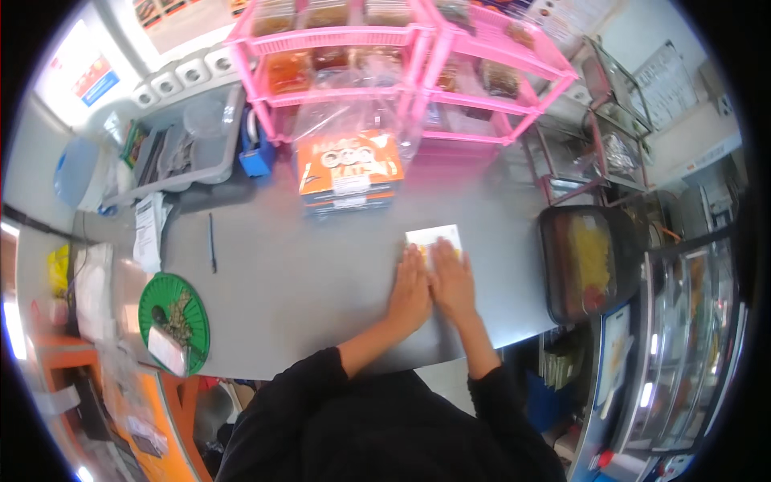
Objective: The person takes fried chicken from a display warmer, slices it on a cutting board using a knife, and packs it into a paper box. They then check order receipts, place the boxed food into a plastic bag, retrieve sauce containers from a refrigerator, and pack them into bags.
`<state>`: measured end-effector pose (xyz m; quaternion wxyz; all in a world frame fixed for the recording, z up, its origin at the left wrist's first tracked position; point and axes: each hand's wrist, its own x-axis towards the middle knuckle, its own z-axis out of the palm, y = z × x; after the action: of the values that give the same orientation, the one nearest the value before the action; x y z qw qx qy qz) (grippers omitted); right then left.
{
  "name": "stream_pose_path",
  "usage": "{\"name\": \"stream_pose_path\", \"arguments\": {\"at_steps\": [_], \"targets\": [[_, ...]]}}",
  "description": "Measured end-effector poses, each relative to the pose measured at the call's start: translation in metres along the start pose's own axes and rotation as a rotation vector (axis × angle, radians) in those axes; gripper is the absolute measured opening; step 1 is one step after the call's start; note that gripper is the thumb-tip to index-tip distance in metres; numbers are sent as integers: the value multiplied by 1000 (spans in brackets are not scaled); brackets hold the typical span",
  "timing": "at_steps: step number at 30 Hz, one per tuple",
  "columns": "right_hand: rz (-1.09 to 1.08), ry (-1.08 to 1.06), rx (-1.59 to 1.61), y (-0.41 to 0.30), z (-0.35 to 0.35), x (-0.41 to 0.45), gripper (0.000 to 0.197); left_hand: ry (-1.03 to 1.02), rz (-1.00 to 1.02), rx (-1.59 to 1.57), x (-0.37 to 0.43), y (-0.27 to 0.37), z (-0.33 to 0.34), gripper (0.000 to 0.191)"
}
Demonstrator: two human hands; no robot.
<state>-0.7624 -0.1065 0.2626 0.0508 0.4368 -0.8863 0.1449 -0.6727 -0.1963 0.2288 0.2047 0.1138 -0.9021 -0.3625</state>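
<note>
A small white printed sheet or card point(429, 234) lies on the metal worktop point(277, 283), to the right of its middle. My left hand point(412, 289) rests along the sheet's left lower edge, with fingers stretched out and pointing away from me. Beside it, my right hand point(452, 280) lies flat over the sheet's lower right part. The hands nearly touch at the thumbs, and they cover most of the sheet's lower half. Neither is closed around anything. Beyond them sit stacked orange and dark printed boxes point(349, 165) with a clear plastic bag point(337, 114).
Pink plastic racks point(343, 37) with bagged goods stand at the back. A blue tape dispenser point(256, 159), grey cutlery tray point(220, 159), pen point(211, 244) and papers point(147, 232) are to the left. Nearer are a green plate point(202, 319) and, rightward, a black tray point(551, 265).
</note>
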Motion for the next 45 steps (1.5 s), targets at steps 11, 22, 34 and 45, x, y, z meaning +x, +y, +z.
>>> {"name": "stream_pose_path", "arguments": {"at_steps": [11, 22, 34, 45], "targets": [[6, -40, 239, -24, -30, 7, 49, 318, -40, -229, 15, -54, -86, 70], [226, 116, 619, -78, -98, 251, 34, 93, 5, 251, 214, -71, -230, 41], [-31, -28, 1780, -67, -161, 210, 20, 516, -64, -173, 174, -40, -265, 24], [39, -30, 1629, -77, -169, 206, 19, 610, -183, -137, 206, -58, -234, 23]]}}
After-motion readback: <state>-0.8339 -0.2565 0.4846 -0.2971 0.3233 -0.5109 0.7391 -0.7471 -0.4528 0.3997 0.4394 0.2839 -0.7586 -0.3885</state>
